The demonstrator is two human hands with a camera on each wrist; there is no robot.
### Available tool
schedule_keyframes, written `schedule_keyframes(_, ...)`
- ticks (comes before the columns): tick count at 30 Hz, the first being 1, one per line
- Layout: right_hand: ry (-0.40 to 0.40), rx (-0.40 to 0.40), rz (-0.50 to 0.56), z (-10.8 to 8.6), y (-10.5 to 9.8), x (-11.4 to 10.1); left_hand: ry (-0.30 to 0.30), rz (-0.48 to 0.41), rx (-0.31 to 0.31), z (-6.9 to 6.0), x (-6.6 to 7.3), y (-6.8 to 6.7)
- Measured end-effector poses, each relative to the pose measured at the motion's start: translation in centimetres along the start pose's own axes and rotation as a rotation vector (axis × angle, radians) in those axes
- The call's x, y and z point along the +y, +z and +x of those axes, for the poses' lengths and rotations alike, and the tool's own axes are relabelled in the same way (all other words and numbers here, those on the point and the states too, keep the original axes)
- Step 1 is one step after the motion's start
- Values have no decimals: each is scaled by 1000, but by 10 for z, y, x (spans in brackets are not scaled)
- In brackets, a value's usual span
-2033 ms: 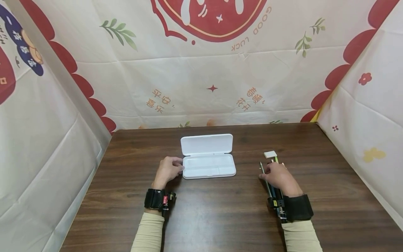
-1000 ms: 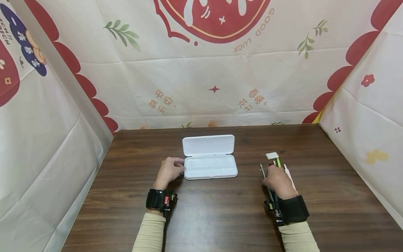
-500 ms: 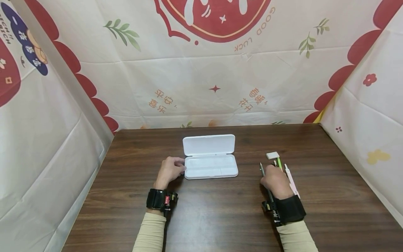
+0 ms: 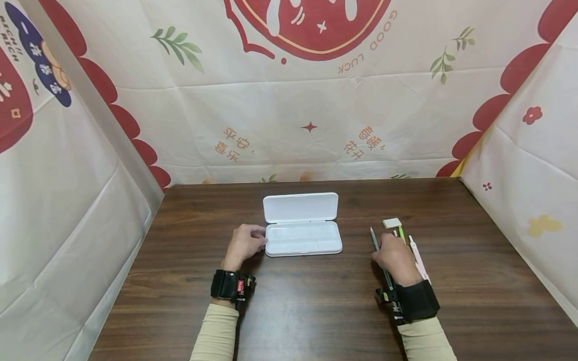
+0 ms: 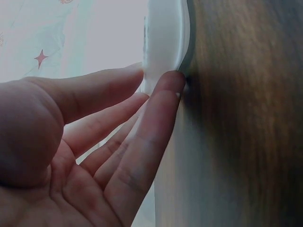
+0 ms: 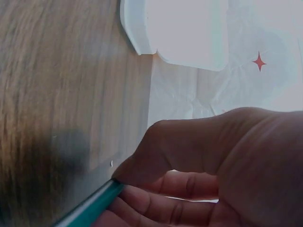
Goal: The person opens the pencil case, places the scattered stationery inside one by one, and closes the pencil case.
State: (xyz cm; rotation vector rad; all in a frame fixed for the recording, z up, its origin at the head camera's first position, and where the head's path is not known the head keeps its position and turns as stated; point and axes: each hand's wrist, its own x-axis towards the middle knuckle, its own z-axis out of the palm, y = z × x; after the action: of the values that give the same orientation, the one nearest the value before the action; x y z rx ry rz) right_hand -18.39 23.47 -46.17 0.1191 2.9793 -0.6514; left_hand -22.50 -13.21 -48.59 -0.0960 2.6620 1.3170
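Note:
An open white pencil case (image 4: 303,238) lies on the table, its lid (image 4: 300,207) tilted up behind it. My left hand (image 4: 245,244) holds the case's left end; in the left wrist view the thumb and fingertips pinch the case wall (image 5: 163,38). Farther right, my right hand (image 4: 396,256) pinches a teal pencil (image 4: 374,239) between thumb and fingers, its point facing away from me. That pencil (image 6: 97,205) also shows in the right wrist view, partly covered by fingers.
Beyond the right hand lie a white eraser (image 4: 392,223) and a green stick-like item (image 4: 401,233), partly hidden. A slim pale pink and white item (image 4: 418,258) lies right of the hand. White printed cloth (image 4: 280,110) hangs behind and beside the brown table (image 4: 289,306).
My right hand has shifted slightly left and closed on the teal pencil, whose point has risen a little. More of the pale pink item shows. The left hand keeps its place at the case.

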Motion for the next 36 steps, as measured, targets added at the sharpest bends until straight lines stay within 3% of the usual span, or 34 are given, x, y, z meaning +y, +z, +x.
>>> schedule_keyframes(8,8,-53,32,4,-4,-6,11,7,7,1,-1,-2)
schedule_keyframes(22,-12,-43,33,5,-13,-17,29,-10,18,2,-2,-2)
schedule_keyframes(30,-67,-5,13,7,-13,-22,35,-21,3,5,-5,0)
schedule_keyframes(36,-59,-17,30,9,-10,-29,32,-27,7,3,-3,0)
